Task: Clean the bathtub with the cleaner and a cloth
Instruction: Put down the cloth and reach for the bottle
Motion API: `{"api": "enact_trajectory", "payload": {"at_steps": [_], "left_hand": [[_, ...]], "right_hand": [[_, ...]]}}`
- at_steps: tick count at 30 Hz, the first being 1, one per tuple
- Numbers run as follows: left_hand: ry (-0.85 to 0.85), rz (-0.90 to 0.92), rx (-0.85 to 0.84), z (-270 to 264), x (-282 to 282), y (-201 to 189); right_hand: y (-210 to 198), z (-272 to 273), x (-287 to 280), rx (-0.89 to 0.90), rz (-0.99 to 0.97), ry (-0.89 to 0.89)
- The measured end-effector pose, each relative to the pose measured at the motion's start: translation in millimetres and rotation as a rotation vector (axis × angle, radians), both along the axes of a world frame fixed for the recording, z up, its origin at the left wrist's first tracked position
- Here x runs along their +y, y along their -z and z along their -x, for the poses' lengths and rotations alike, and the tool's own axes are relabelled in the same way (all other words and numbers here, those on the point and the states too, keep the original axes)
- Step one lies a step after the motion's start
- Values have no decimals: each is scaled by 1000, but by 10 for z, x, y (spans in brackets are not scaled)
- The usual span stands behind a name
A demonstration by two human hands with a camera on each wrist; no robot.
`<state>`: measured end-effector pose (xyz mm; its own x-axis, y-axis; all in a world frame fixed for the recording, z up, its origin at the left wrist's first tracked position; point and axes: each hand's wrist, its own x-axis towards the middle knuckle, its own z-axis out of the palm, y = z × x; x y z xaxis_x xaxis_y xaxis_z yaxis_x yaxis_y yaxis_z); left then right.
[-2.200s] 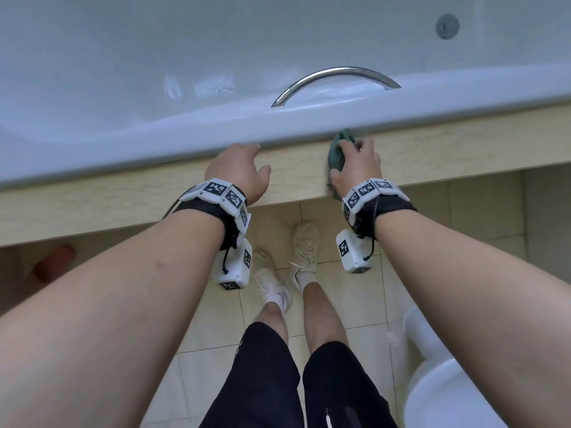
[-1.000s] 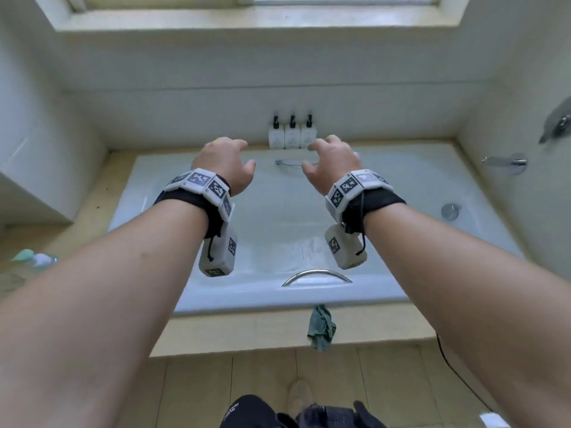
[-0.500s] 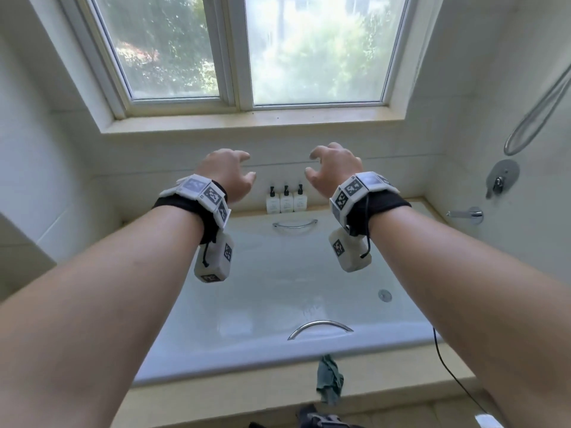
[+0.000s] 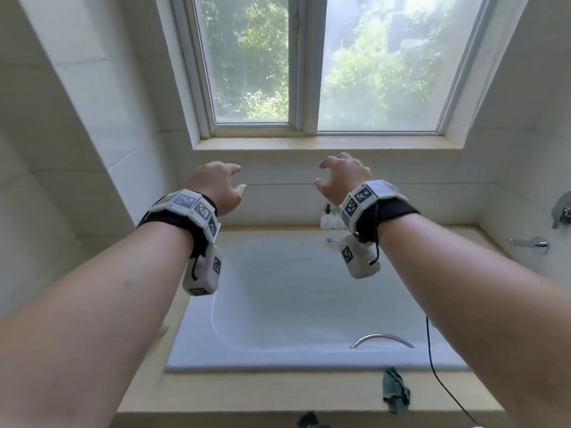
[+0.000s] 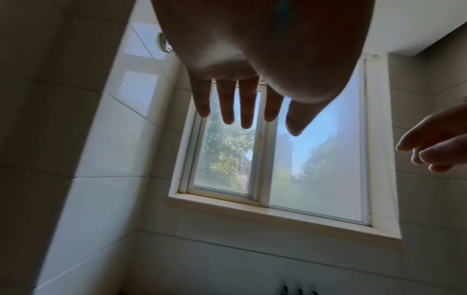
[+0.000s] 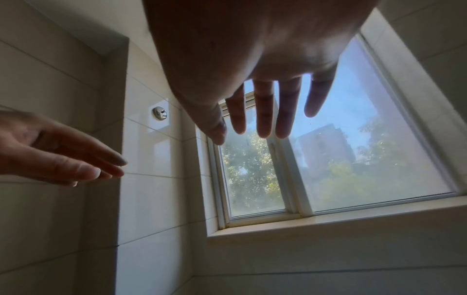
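The white bathtub (image 4: 197, 362) lies below me with a chrome grab handle (image 4: 381, 339) on its near rim. A dark green cloth (image 4: 395, 392) lies crumpled on the beige ledge in front of the tub, nobody touching it. My left hand (image 4: 221, 186) and right hand (image 4: 340, 177) are both raised in the air over the tub, level with the window sill, fingers relaxed and holding nothing. The wrist views show the left hand (image 5: 242, 107) and right hand (image 6: 262, 117) with spread fingers against the window. No cleaner bottle is in view that I can tell.
Small white pump bottles (image 4: 329, 219) stand on the far ledge. A tap (image 4: 528, 243) and a mixer handle (image 4: 562, 210) are on the right wall. A black cable (image 4: 432, 359) runs over the near ledge. A two-pane window (image 4: 304, 63) fills the far wall.
My right hand let go of the cloth, leaving it on the near ledge. Both hands rose from the tub's edge up to window height, and my view tilted upward.
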<state>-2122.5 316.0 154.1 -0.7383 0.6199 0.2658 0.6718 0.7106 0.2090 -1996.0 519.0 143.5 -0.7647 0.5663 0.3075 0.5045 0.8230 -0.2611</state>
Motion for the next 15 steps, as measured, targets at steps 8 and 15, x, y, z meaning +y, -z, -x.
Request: {"api": "enact_trajectory", "payload": {"at_steps": [8, 15], "left_hand": [[-204, 71, -101, 595, -941, 295], [-381, 113, -109, 1088, -1349, 401]], "right_hand": [[252, 930, -803, -88, 12, -166], [446, 1908, -1133, -96, 44, -352]]}}
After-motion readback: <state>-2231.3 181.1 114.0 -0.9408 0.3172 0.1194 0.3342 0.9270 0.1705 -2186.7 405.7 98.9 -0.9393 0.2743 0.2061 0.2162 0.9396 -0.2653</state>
